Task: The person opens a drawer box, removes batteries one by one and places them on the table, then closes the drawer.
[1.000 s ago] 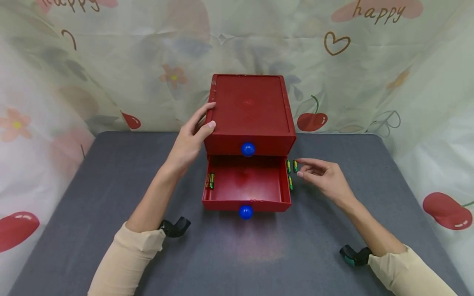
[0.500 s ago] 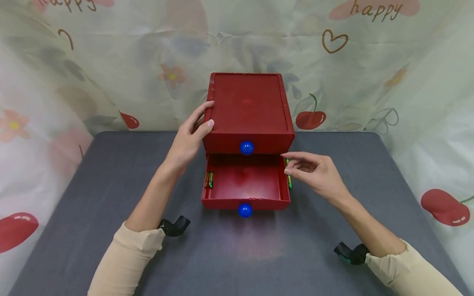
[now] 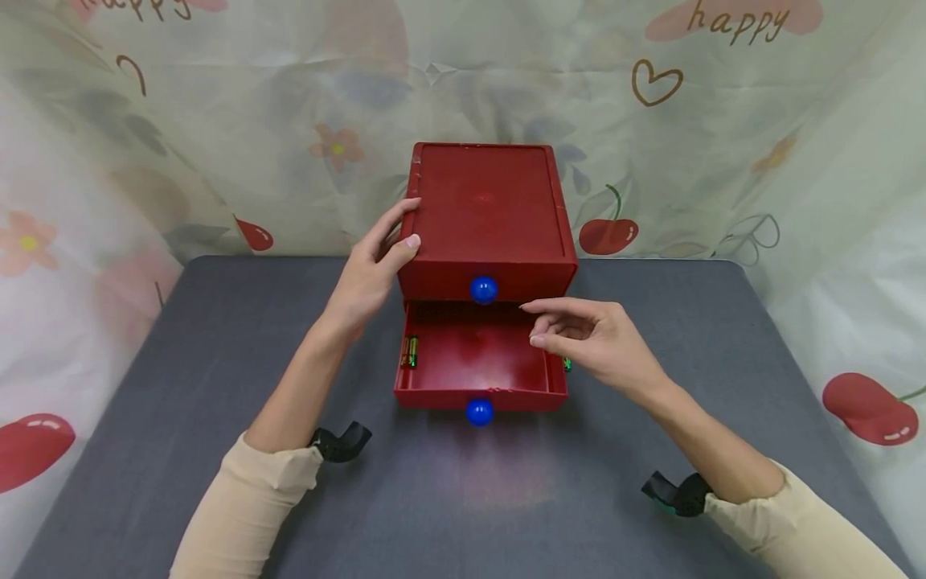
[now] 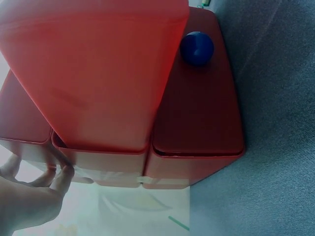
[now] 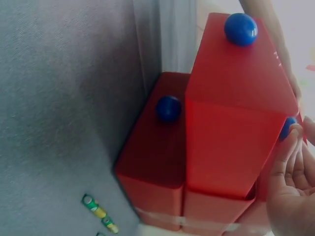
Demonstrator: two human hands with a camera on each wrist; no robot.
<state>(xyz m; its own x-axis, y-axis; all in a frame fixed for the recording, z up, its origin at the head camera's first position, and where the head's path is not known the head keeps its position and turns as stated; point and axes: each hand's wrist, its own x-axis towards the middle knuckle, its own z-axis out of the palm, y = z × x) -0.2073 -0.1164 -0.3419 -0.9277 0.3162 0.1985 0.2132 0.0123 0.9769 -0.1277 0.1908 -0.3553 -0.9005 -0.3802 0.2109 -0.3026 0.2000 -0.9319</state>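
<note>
A red drawer unit (image 3: 492, 205) stands on the table, its middle drawer (image 3: 470, 374) pulled out. Along that drawer's left wall lies a green-and-gold battery (image 3: 413, 352), with a reflection or second one beside it. My left hand (image 3: 367, 277) rests on the unit's upper left edge, thumb and fingers bent over it. Above the drawer's right side hovers my right hand (image 3: 593, 338), thumb and index apart, nothing visible between them. In the right wrist view its fingertips are near the blue knob (image 5: 288, 128) of the top drawer. Several batteries (image 5: 93, 205) lie on the table beside the unit.
A shut lower drawer with a blue knob (image 5: 168, 108) is under the pulled-out one. The pulled-out drawer's own blue knob (image 3: 480, 412) juts forward. Grey cloth covers the table (image 3: 289, 515). A printed curtain (image 3: 289, 121) hangs behind it.
My right hand has moved left, from beside the batteries right of the unit to over the pulled-out drawer. The left hand keeps its place.
</note>
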